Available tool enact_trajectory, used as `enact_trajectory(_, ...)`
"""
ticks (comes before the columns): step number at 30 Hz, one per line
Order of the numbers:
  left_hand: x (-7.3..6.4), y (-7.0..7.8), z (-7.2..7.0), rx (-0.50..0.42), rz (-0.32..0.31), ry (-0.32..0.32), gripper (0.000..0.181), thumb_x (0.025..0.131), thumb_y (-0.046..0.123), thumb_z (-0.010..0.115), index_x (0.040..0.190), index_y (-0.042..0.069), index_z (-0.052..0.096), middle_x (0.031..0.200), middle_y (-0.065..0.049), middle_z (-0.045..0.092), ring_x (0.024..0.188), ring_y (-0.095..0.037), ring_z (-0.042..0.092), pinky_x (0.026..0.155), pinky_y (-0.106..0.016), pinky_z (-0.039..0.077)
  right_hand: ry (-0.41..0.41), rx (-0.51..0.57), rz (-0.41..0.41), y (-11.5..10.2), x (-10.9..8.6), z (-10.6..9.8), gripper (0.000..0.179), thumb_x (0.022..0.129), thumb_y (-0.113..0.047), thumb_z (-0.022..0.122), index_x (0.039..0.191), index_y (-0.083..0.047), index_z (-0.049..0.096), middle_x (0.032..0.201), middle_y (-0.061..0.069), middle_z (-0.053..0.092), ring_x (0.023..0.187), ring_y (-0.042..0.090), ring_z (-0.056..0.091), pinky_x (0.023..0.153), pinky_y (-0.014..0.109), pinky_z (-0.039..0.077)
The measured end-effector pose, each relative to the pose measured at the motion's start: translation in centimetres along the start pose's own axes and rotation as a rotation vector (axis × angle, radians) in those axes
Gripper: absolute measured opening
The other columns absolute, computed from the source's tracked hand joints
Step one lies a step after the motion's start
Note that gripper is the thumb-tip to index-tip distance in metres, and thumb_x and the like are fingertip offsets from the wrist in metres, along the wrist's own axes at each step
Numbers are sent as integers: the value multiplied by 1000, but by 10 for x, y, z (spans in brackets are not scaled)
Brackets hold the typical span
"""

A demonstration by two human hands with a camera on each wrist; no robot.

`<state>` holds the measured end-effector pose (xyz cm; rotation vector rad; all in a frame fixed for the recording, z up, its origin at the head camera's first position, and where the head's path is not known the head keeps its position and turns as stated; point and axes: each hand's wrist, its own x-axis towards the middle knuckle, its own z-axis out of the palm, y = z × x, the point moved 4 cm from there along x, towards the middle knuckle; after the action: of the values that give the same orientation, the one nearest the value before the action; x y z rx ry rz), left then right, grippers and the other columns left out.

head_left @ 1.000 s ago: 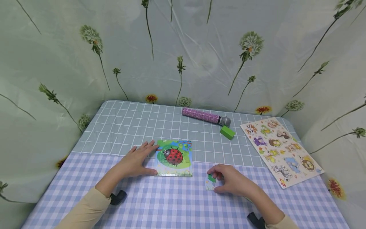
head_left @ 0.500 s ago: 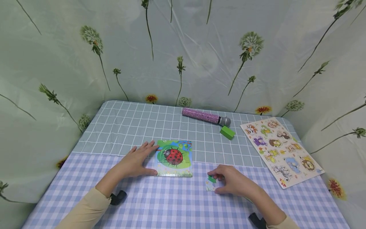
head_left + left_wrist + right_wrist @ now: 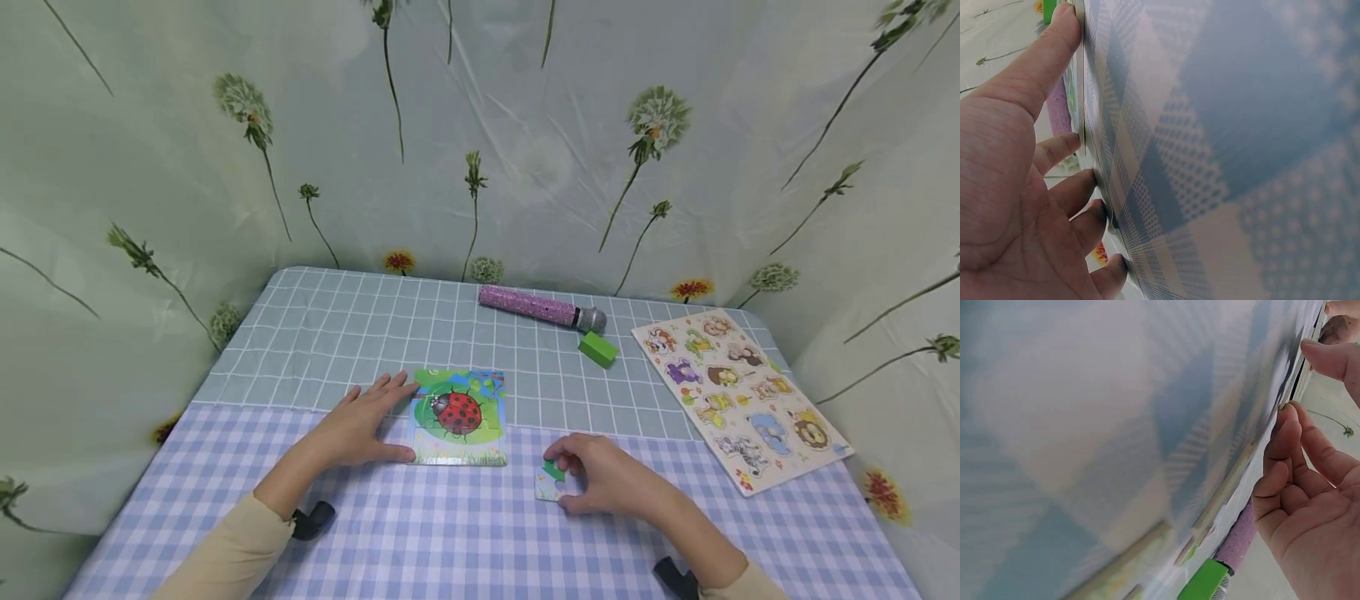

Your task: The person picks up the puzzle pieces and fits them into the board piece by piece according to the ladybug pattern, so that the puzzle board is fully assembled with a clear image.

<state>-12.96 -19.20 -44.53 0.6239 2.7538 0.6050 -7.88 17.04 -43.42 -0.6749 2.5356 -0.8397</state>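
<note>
A square jigsaw puzzle with a red ladybug picture lies flat in the middle of the table in the head view. My left hand is spread at its left side, thumb on the lower left corner and index fingertip at the upper left. The left wrist view shows these fingers extended along the table surface. Right of the puzzle and apart from it, my right hand pinches a small green and pale blue puzzle piece between thumb and index finger, low at the cloth. Its other fingers are curled.
A pink glitter microphone lies at the back, with a green block just in front of its head. At the right lies a wooden animal board. Flat pieces show edge-on in the right wrist view. Floral curtains surround the table.
The puzzle piece has shifted slightly left with my right fingers. My left hand and the ladybug puzzle stay together as before; the head view has tilted a little.
</note>
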Motion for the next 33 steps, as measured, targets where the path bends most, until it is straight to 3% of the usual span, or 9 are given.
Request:
enact_trajectory(15, -1, 1, 1, 23, 0, 2, 107, 82, 62, 87, 167, 16, 40, 177, -16, 31, 163, -46, 28, 126, -78, 22, 43, -39, -152, -28, 35, -9, 40, 81, -17, 91, 116, -11, 74, 98, -7, 67, 90, 7, 59, 82, 23, 55)
enact_trajectory(33, 1, 1, 0, 40, 21, 9, 110, 81, 64, 88, 167, 14, 41, 176, -18, 33, 162, -47, 29, 124, -78, 24, 3, -79, -212, -59, 76, 2, 40, 84, -18, 89, 120, -8, 75, 102, -4, 69, 92, 11, 61, 85, 25, 56)
